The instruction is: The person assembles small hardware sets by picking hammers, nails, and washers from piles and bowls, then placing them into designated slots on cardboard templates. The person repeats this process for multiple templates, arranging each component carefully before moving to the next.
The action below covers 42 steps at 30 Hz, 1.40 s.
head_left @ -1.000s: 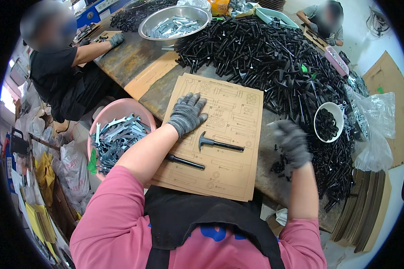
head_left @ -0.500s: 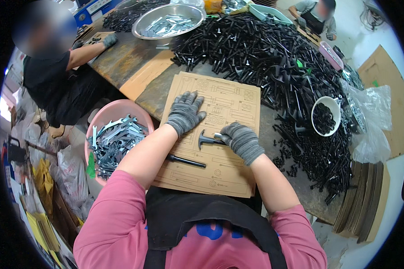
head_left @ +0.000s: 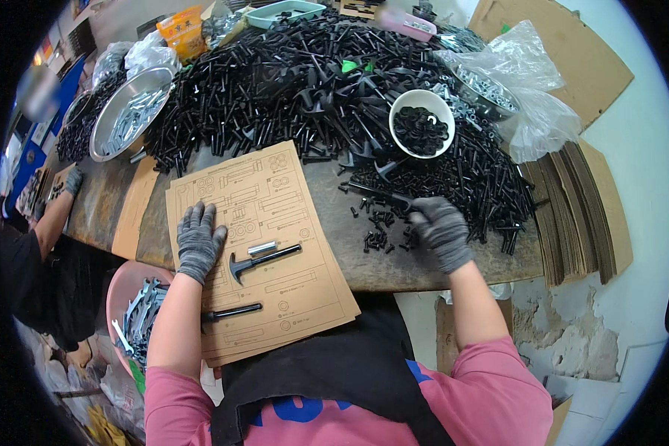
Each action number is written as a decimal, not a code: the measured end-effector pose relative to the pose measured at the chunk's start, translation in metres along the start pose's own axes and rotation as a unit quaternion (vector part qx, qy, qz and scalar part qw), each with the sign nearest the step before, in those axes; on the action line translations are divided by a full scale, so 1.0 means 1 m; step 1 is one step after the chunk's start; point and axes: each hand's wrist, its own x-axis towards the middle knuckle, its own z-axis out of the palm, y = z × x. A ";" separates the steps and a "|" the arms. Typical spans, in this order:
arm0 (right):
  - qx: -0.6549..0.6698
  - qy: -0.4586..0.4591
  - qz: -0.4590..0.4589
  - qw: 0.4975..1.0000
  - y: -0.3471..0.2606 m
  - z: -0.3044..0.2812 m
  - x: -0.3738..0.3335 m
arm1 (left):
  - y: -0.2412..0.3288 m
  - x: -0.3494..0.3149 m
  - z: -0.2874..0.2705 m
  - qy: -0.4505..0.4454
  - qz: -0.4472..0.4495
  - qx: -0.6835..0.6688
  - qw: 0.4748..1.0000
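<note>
My left hand [head_left: 199, 241], in a grey knit glove, lies flat with fingers spread on a stack of printed cardboard sheets [head_left: 305, 286]. Beside it on the top sheet are a black T-shaped piece [head_left: 271, 257] with a curved head and a short silver tube [head_left: 262, 248]. A black rod [head_left: 234, 311] lies lower down, one end hidden by my left forearm. My right hand [head_left: 442, 232], gloved alike, is at the small black bolts [head_left: 379, 232] right of the sheets. Its fingers are curled; whatever is between them is hidden.
A white bowl of black nuts [head_left: 421, 152] sits amid a large heap of black parts [head_left: 260, 82]. Metal bowls [head_left: 100, 149] hold silver pieces. A pink tub [head_left: 119, 286] of wrenches stands at left, near a co-worker's arm [head_left: 52, 215]. Cardboard sheets [head_left: 572, 215] stand at right.
My right hand has left the T-shaped piece and silver tube on the cardboard and moved right to the small bolts. The view has swung right; my left hand stays on the sheets.
</note>
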 end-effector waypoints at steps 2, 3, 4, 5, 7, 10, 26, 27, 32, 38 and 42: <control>-0.063 0.002 0.046 0.997 0.030 -0.017 -0.012 | 0.002 0.000 -0.002 -0.004 -0.005 0.004 1.000; -0.090 -0.009 0.063 0.994 0.042 -0.021 -0.015 | 0.001 0.001 -0.001 -0.004 -0.006 0.008 1.000; -0.101 -0.011 0.074 0.992 0.044 -0.024 -0.015 | 0.001 0.002 -0.001 -0.003 -0.006 0.012 1.000; -0.113 -0.014 0.084 0.990 0.045 -0.028 -0.015 | -0.001 0.002 0.002 -0.002 -0.005 0.015 1.000; -0.132 -0.006 0.076 0.988 0.049 -0.030 -0.016 | -0.004 0.002 0.006 0.001 -0.001 0.021 1.000; -0.138 0.008 0.029 0.990 0.040 -0.018 -0.009 | -0.003 0.004 0.006 0.003 0.006 0.016 1.000; -0.229 -0.223 0.470 0.823 0.152 -0.105 0.051 | -0.003 0.002 0.006 -0.002 -0.003 0.011 1.000; -0.209 -0.244 0.481 0.816 0.153 -0.105 0.055 | -0.002 0.003 0.006 -0.002 0.001 0.010 1.000; -0.188 -0.125 0.488 0.843 0.180 -0.076 0.056 | -0.002 0.000 0.003 -0.006 -0.001 0.008 1.000; -0.182 -0.069 0.380 0.904 0.171 -0.055 0.037 | -0.002 0.000 0.004 -0.002 0.000 0.006 1.000; -0.237 -0.017 0.327 0.915 0.178 -0.040 0.028 | -0.002 0.000 0.004 0.000 -0.002 0.012 1.000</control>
